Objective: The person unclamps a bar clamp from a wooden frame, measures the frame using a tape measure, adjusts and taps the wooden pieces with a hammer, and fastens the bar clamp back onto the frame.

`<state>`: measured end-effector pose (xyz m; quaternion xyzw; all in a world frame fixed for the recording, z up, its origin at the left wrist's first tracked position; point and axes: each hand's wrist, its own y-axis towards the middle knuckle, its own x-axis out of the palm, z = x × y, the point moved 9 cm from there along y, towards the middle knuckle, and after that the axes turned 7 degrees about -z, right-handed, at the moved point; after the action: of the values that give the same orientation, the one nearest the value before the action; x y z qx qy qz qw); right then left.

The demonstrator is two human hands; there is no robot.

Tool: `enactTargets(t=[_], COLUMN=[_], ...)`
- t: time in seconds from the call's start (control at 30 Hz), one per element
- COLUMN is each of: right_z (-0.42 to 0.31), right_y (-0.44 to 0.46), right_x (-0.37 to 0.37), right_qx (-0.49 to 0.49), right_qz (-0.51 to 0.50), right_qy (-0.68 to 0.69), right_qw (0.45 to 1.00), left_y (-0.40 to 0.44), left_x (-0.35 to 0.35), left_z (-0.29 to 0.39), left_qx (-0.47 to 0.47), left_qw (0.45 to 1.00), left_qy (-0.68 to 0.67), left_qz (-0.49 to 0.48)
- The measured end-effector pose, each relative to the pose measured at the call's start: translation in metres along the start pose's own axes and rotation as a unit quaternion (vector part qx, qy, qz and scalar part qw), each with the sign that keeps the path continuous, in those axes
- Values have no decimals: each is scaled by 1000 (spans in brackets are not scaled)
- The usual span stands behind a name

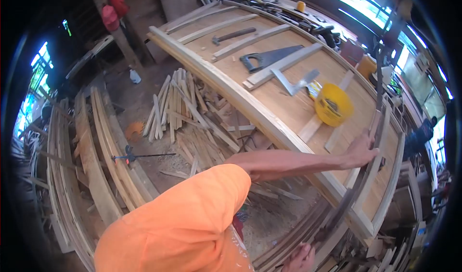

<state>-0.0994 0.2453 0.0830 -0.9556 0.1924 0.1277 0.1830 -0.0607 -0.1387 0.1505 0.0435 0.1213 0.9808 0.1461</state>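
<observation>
My left hand (pixel 363 151) reaches across to the right side of a large wooden panel frame (pixel 276 125). Its fingers are closed round a long wooden strip (pixel 375 168) that slants over the panel's end. At the bottom edge is my right hand (pixel 299 259), its fingers curled; whether it holds anything does not show. Just above it lies the dark lower end of a length of wood (pixel 327 228). On the panel rest a yellow bucket (pixel 333 106) with small items inside, a metal square (pixel 291 83), a handsaw (pixel 272 58) and a hammer (pixel 234 35).
Below the panel, offcuts (pixel 180 103) are heaped on the floor. Long boards (pixel 98 151) stretch along the left, with a bar clamp (pixel 139 156) across them. A cluttered bench (pixel 313 19) stands behind the panel. More scrap wood (pixel 399 252) lies at lower right.
</observation>
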Motion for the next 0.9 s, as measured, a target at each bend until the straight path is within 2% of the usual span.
enactTargets(t=[0.03,0.07,0.13,0.2,0.27,0.3,0.33,0.37,0.43,0.5,0.57,0.6,0.63,0.67,0.73,0.8,0.9], right_z=[-9,-13,-51,-65,-61,-42,-47,-53,-62,-84,-100,-113,-174,-173,-163,-188,-213], right_y=[-17,-26,-46,-60,-71,-70,-73,-75,-76,-76,-81,-77,-75,-83,-57,-35,-15], right_x=[4,10,34,68,113,134,164,198,270,353,433,476,555,582,643,689,751], right_qx=[49,49,-129,-107,-32,-27,-27,-19,-3,-26,-2,4,8,29,5,10,4], right_qz=[-24,-25,-44,-60,-81,-89,-83,-78,-55,-82,-54,-59,-57,-41,-45,-43,-44], right_qy=[-69,-71,-156,-150,-42,-8,-9,7,28,35,57,73,13,17,93,90,109], right_qw=[996,996,978,981,995,996,996,997,998,996,997,996,998,999,995,995,993], left_y=[-6,-13,-29,-35,-53,-56,-59,-62,-56,-51,-28,-24,-5,-2,32,56,91], left_x=[-14,-28,-69,-113,-176,-209,-241,-279,-349,-425,-489,-537,-605,-635,-676,-721,-762], left_z=[8,18,38,39,56,57,52,54,39,31,15,14,20,12,6,-12,-44], left_qx=[7,13,16,13,24,21,16,58,54,36,39,33,35,10,4,24,2], left_qw=[1000,1000,1000,999,999,1000,1000,997,998,998,989,991,991,992,992,992,993], left_qy=[-8,-17,6,29,19,21,20,35,36,40,111,117,121,109,96,120,103], left_qz=[3,2,-3,-16,-16,-9,-3,22,9,-10,-87,-59,-39,-57,-81,-33,-56])
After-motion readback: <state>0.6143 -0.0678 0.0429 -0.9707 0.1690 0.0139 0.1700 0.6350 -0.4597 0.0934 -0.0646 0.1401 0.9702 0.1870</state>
